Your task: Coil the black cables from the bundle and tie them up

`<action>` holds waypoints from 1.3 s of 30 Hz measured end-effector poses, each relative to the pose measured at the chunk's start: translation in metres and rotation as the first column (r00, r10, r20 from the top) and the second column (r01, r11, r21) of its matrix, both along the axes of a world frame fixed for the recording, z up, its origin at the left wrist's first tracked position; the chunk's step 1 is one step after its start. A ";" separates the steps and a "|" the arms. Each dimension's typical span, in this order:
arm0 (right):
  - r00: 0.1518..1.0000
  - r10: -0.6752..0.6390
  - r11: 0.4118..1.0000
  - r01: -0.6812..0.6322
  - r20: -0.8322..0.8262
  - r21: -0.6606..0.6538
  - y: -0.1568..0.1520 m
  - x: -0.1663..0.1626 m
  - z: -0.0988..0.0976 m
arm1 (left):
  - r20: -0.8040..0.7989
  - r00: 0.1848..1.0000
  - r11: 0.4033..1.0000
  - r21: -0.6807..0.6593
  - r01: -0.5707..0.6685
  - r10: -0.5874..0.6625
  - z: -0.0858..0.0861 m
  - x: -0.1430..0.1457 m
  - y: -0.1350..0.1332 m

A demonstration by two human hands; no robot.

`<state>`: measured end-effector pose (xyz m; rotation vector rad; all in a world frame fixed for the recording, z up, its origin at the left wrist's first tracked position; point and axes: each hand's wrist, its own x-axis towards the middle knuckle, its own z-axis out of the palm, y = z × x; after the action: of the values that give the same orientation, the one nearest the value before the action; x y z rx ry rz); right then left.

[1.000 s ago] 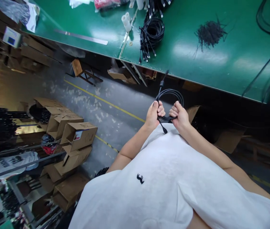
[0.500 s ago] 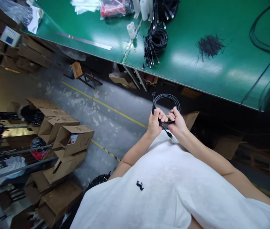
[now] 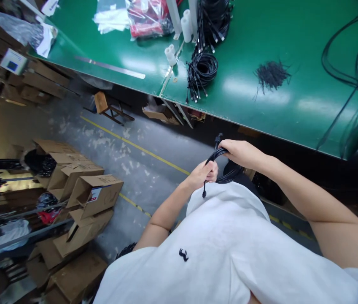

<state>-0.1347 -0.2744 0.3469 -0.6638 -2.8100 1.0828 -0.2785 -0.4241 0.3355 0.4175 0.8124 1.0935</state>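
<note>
A coiled black cable (image 3: 229, 176) is held in front of my white shirt, off the edge of the green table. My left hand (image 3: 206, 172) is closed round the near left side of the coil, and one connector end hangs below it. My right hand (image 3: 236, 151) grips the upper side of the coil, its fingertips closed on the strands near the other connector, which sticks up. The palm side of my right hand is hidden. On the table lie a bundle of coiled black cables (image 3: 202, 69) and a pile of short black ties (image 3: 272, 75).
The green table (image 3: 245, 101) runs across the top, with a metal ruler (image 3: 112, 67), white rolls (image 3: 170, 55) and a red bagged item (image 3: 149, 27) on it. Loose black cables (image 3: 356, 80) lie at right. Cardboard boxes (image 3: 96, 194) and a wooden stool (image 3: 101, 102) stand at left.
My right hand has moved from the coil's near side over to its upper side. The coil has tilted and dropped lower, and my left hand still holds it.
</note>
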 end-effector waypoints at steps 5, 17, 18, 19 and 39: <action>0.996 -0.004 0.982 0.020 -0.087 0.187 0.032 -0.003 -0.007 | 0.025 0.999 0.998 -0.061 0.022 -0.021 0.011 -0.006 0.034; 0.967 0.215 0.948 -0.174 -0.136 0.265 0.124 -0.004 -0.029 | 0.024 0.993 0.972 -0.203 0.119 -0.116 0.028 0.005 0.120; 0.964 0.217 0.951 -0.174 -0.151 0.254 0.127 -0.002 -0.029 | 0.042 0.991 0.967 -0.215 0.135 -0.129 0.029 0.007 0.125; 0.961 0.217 0.955 -0.172 -0.173 0.240 0.130 0.001 -0.030 | 0.055 0.990 0.962 -0.234 0.140 -0.131 0.029 0.009 0.130; 0.929 0.297 0.942 -0.323 -0.223 -0.090 0.170 0.036 -0.048 | -0.224 0.890 0.904 -0.266 0.336 -0.396 0.026 0.015 0.181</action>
<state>-0.0986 -0.1044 0.2990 -0.0982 -2.7396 1.2998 -0.2633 -0.2432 0.3617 0.5176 1.0379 0.5878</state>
